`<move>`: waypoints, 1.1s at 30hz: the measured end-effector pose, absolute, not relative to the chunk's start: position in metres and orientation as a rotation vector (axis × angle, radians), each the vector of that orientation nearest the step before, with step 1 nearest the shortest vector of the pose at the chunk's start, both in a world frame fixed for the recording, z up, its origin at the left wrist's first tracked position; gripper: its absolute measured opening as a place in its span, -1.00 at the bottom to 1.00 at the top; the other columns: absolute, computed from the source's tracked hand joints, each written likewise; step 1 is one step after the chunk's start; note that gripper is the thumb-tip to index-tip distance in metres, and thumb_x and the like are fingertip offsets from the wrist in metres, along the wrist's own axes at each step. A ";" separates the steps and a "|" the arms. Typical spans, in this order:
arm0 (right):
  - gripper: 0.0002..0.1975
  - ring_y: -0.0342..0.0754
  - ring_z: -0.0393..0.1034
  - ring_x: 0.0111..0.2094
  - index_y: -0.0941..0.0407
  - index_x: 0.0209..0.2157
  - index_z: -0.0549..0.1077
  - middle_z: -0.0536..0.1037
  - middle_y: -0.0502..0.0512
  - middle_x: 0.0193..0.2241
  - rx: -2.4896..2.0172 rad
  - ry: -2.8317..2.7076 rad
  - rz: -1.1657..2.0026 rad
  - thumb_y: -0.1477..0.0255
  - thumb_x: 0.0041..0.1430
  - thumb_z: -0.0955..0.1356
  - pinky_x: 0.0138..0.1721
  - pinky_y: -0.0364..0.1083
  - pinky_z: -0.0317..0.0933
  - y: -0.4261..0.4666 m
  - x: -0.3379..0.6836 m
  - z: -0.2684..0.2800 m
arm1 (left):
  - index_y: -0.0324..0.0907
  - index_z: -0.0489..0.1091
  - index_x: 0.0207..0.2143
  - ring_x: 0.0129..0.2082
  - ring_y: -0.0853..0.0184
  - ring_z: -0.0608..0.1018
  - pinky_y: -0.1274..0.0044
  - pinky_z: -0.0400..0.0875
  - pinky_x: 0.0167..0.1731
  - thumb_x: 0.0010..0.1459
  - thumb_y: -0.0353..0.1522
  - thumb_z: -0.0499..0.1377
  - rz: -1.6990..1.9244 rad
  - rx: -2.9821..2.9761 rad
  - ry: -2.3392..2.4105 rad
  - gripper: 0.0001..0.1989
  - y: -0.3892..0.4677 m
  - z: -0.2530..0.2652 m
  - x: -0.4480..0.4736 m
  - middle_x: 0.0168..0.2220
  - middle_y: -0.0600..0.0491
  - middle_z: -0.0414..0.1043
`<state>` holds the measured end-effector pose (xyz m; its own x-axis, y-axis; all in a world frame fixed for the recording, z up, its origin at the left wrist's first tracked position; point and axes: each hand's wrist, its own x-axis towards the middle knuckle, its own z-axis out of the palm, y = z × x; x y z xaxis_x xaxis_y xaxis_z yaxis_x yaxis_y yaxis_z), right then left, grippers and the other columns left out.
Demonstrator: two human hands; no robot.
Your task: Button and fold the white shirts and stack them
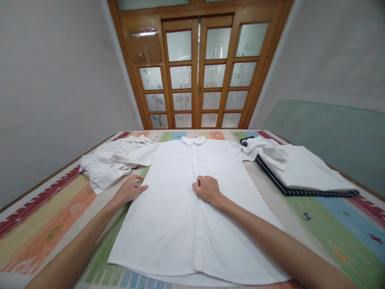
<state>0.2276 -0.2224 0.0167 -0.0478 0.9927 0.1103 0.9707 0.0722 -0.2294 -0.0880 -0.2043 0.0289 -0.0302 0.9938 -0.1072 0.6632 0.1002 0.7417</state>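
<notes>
A white collared shirt (171, 208) lies spread out face up, its collar pointing away from me and its button placket running down the middle. My right hand (208, 188) is closed at the placket about halfway down, with a bit of the shirt's front edge between thumb and fingers. At the shirt's left side, my left hand (131, 189) is open, thumb and fingers apart, the thumb tip reaching over the shirt's edge. Whether that thumb presses on the cloth I cannot tell.
A crumpled pile of white cloth (111, 158) lies at the left, under the left sleeve. Folded white clothing (309, 168) rests on a dark striped piece (279, 186) at the right. A colourful patterned cloth (339, 224) covers the table. Wooden glazed doors (197, 72) stand behind.
</notes>
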 end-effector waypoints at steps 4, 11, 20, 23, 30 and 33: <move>-0.65 -0.02 0.46 -0.32 0.15 -0.33 0.56 0.61 0.20 -0.35 -2.001 -2.117 0.153 0.35 0.25 0.18 -0.37 -0.12 0.06 -0.223 0.229 0.019 | -0.19 0.29 -0.15 -0.44 0.20 0.54 0.46 0.36 -0.41 -0.11 -0.22 0.24 0.501 2.033 1.920 -0.55 -0.193 0.031 -0.087 -0.52 0.12 0.44; -0.64 -0.07 0.45 -0.35 0.14 -0.38 0.55 0.61 0.15 -0.37 -1.964 -2.100 0.159 0.37 0.28 0.17 -0.42 -0.12 -0.04 -0.222 0.232 0.018 | -0.27 0.24 0.14 0.22 0.14 0.29 0.30 0.15 0.20 0.24 -0.14 -0.07 0.571 2.524 1.641 -0.47 -0.193 0.013 -0.037 0.19 -0.17 0.29; -0.66 -0.12 0.38 -0.39 0.13 -0.43 0.52 0.59 0.09 -0.42 -1.920 -2.032 0.213 0.41 0.28 0.17 -0.44 -0.13 -0.12 -0.220 0.235 0.016 | -0.30 -0.05 0.34 0.36 0.24 -0.02 0.28 -0.14 0.30 0.34 -0.15 -0.30 0.187 2.589 1.526 -0.37 -0.206 -0.003 -0.022 0.36 -0.10 -0.11; -0.68 -0.12 0.36 -0.40 0.12 -0.43 0.51 0.58 0.07 -0.44 -1.919 -2.003 0.239 0.41 0.27 0.19 -0.45 -0.14 -0.13 -0.220 0.235 0.015 | -0.28 -0.02 0.33 0.36 0.18 -0.03 0.24 -0.13 0.29 0.32 -0.10 -0.25 0.186 2.529 1.639 -0.35 -0.204 -0.002 -0.036 0.36 -0.10 -0.09; -0.70 -0.12 0.34 -0.43 0.12 -0.43 0.51 0.57 0.07 -0.44 -1.906 -1.999 0.243 0.39 0.24 0.20 -0.47 -0.14 -0.14 -0.220 0.235 0.014 | -0.37 0.03 0.29 0.36 0.01 -0.10 0.19 -0.10 0.28 0.18 -0.02 0.02 0.363 2.243 1.825 -0.21 -0.194 0.001 -0.046 0.36 -0.28 -0.15; -0.72 -0.13 0.35 -0.43 0.12 -0.43 0.50 0.58 0.07 -0.44 -1.913 -1.995 0.243 0.39 0.23 0.21 -0.47 -0.14 -0.15 -0.220 0.235 0.015 | -0.32 -0.03 0.29 0.33 -0.02 0.04 0.26 0.01 0.26 -0.09 -0.10 0.32 0.657 2.008 1.804 0.00 -0.182 0.016 -0.045 0.34 -0.31 -0.08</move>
<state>0.2345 -0.2202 0.0149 -0.0143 0.9899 0.1412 0.9270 0.0661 -0.3692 -0.0446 -0.1825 0.0161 0.0759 0.9921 0.0996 0.8238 -0.1187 0.5542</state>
